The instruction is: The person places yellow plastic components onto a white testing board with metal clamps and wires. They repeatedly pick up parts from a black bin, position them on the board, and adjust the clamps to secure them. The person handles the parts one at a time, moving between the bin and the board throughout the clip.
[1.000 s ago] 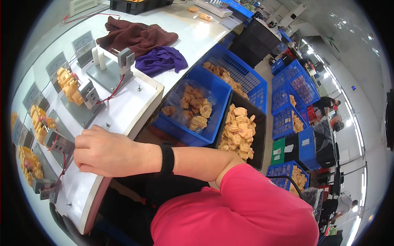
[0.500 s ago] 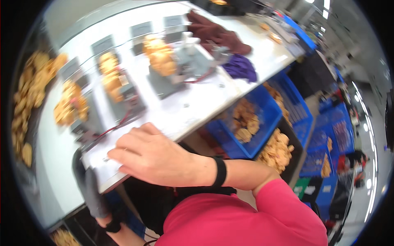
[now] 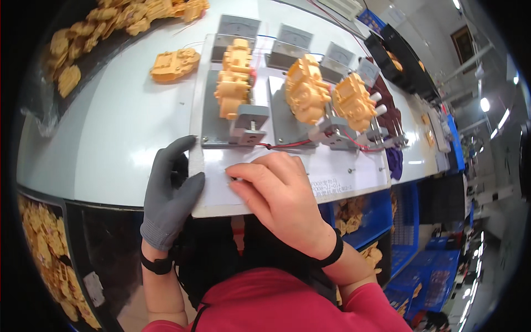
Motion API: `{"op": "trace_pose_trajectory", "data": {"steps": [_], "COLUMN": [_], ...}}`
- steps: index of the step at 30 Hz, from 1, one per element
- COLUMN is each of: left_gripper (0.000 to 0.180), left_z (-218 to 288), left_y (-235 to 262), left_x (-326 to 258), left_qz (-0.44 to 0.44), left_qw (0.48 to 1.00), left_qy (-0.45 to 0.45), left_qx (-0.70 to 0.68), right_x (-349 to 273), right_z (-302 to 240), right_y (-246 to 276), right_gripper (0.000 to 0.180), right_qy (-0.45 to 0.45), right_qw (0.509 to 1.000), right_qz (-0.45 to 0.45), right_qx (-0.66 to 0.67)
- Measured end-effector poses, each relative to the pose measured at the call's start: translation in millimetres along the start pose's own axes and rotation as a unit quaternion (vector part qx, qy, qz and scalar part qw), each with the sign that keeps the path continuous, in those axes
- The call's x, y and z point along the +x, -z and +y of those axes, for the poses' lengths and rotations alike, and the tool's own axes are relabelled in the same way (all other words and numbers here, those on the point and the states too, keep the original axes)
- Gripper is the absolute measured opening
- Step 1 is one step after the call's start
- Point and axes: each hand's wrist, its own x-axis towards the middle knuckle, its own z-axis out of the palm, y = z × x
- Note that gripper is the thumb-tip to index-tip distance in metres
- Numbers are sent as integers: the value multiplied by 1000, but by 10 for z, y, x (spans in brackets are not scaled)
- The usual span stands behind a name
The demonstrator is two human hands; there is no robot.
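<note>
My left hand, in a grey glove, is at the left edge of a white board. Its thumb and fingers are spread apart, with the fingertips beside the board. Bare, my right hand curls low over the board's front part, thumb and index finger drawn together around a small dark thing that I cannot make out. Beyond the hands, three grey fixtures with dial meters stand on the board. They carry yellow plastic housings: the left one, the middle one and the right one.
A loose yellow housing lies on the white table left of the fixtures. More housings are heaped in a dark tray at far left. Red wires run along the fixtures. Blue bins with yellow parts stand below, at right.
The view has swung round, so the board now lies more squarely in front of me. My left hand shows more fully, its thumb apart from its fingers. My right hand remains over the board's front part.
</note>
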Motion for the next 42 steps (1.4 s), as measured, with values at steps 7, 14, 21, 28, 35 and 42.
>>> {"op": "trace_pose_trajectory", "data": {"steps": [7,14,21,28,35,42], "left_gripper": [55,54,54,54,54,55], "left_z": [-59,1,-9,-11,-5,-12], "left_y": [14,24,21,29,33,29], "left_x": [0,7,3,4,2,5], "left_qz": [3,2,9,6,1,1], "left_qw": [1000,1000,1000,1000,1000,1000], "left_qy": [-13,-5,-14,-22,-17,-14], "left_qx": [-13,6,12,16,7,10], "right_x": [30,4,-2,-10,2,60], "right_z": [0,-1,-4,-72,-82,-78], "right_y": [-40,-54,-68,-81,-57,-26], "right_gripper": [15,18,20,21,19,11], "right_qy": [-8,6,6,-48,-49,-59], "right_qw": [1000,1000,1000,999,999,998], "right_qz": [-3,3,15,22,6,-14], "right_qx": [12,-12,-13,6,3,13]}}
